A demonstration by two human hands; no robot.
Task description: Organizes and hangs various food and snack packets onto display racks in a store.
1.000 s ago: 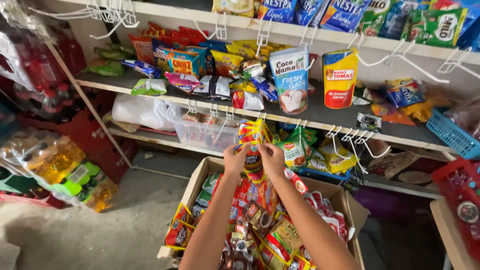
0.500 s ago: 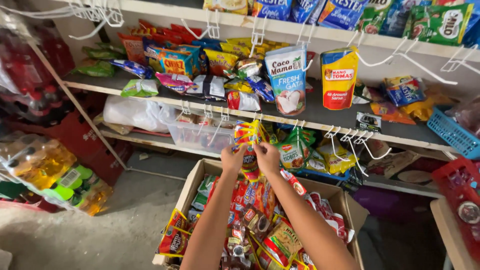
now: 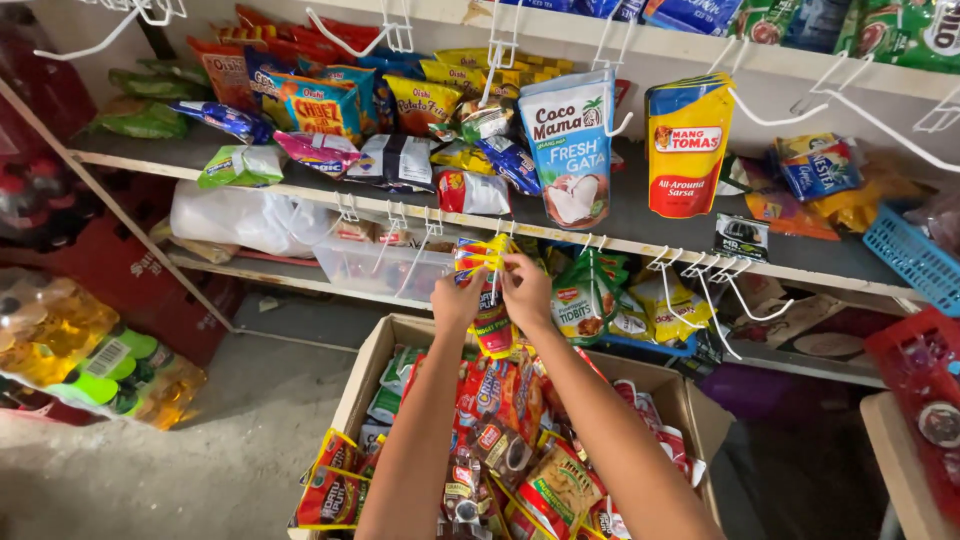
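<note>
Glossy yellow-and-red foil sachet strip; matt brown corrugated cardboard box near; white coated-wire hooks; rough grey concrete floor left.

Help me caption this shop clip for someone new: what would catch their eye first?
Most striking are the two hands, left hand and right hand, raised together in the middle, pinching a strip of yellow and red sachets at a white wire hook on the shelf edge. Below them sits an open cardboard box crammed with bright snack packets, and above stand a tall white and blue pouch beside a yellow and red pouch.
</note>
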